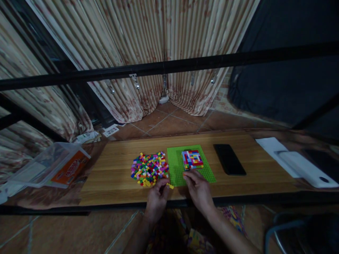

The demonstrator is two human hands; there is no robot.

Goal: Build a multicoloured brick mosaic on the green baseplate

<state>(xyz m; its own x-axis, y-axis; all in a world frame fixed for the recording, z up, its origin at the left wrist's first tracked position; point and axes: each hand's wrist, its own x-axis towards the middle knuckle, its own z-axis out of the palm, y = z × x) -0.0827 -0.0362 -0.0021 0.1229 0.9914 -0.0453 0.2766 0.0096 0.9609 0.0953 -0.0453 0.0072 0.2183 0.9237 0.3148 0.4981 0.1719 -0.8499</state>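
Green baseplate on the worktop, steadied by my right hand with fingers loose and holding nothing, while my left hand pinches a yellow brick beside the loose pile; best aligned squarely over studs before pressing.

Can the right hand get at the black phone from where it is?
Probably yes. The right hand rests on the green baseplate, and the phone lies flat just beside that plate, with only bare table between.
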